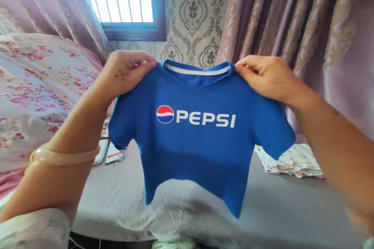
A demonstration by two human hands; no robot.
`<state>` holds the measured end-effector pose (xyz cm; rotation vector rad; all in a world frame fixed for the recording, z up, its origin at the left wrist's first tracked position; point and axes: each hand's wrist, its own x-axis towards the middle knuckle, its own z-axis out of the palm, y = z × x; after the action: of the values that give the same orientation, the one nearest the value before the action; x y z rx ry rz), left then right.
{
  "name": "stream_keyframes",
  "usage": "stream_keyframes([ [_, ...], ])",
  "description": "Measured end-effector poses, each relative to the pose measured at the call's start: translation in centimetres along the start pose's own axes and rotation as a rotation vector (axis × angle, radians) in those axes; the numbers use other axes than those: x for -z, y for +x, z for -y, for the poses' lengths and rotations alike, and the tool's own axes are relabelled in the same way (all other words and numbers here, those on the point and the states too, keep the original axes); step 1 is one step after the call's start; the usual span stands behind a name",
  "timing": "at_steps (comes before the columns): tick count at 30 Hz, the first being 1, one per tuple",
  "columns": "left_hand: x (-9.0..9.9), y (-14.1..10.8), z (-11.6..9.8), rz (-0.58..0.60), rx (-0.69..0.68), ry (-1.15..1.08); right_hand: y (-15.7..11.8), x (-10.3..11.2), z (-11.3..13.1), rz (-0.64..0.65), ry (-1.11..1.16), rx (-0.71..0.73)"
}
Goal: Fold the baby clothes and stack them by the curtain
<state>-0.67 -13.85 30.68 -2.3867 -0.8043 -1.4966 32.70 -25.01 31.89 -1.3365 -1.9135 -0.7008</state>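
Observation:
A blue T-shirt [193, 148] with a PEPSI print and a white band inside the collar hangs upright in front of me, its printed side facing me. My left hand [128, 71] pinches its left shoulder close to the neckline, fingers closed. On the other side, my right hand [263, 74] grips the right shoulder beside the collar, also closed. The short sleeves droop on both sides, and the lower hem curves up in the middle, above the bed. A pale bangle [70, 155] circles my left forearm.
Below the shirt spreads a bed with a grey sheet [117, 202]. Folded patterned cloths [295, 161] lie stacked at the right. A flat item [113, 153] rests at the left, near a floral quilt [43, 97]. Curtains [277, 19] and a barred window [122, 0] stand behind.

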Motion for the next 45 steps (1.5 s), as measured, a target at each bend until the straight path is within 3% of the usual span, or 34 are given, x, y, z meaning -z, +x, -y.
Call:
stream_keyframes([
  [3, -4.9, 0.4, 4.1, 0.24, 0.06, -0.082, 1.0, -4.7, -3.1, 0.216, 0.105, -0.093],
  [5, -9.2, -0.5, 7.0, 0.406, 0.1, -0.13, 0.6, -8.8, -5.3, 0.36, 0.109, -0.123],
  [8, -16.5, -3.4, 10.4, 0.566, 0.091, -0.148, -1.6, -15.2, -8.0, 0.543, 0.084, -0.178],
  [12, -24.6, -8.6, 12.6, 0.655, 0.204, -0.032, -5.9, -22.1, -9.7, 0.693, -0.108, -0.372],
  [15, -28.3, -11.8, 12.8, 0.703, 0.29, 0.083, -8.7, -25.7, -10.3, 0.747, -0.178, -0.403],
  [19, -30.8, -13.8, 12.7, 0.752, 0.378, 0.151, -11.0, -29.1, -11.5, 0.765, -0.191, -0.419],
  [24, -32.9, -14.1, 13.1, 0.801, 0.399, 0.177, -12.0, -32.1, -13.3, 0.796, -0.152, -0.449],
  [34, -37.5, -12.8, 17.0, 0.925, 0.355, 0.266, -11.6, -38.3, -16.9, 0.86, -0.132, -0.464],
  [38, -38.8, -12.1, 18.2, 0.912, 0.363, 0.308, -10.8, -40.1, -17.8, 0.856, -0.129, -0.459],
  [45, -40.7, -13.1, 18.9, 0.944, 0.48, 0.231, -11.5, -41.8, -18.6, 0.813, -0.037, -0.481],
])
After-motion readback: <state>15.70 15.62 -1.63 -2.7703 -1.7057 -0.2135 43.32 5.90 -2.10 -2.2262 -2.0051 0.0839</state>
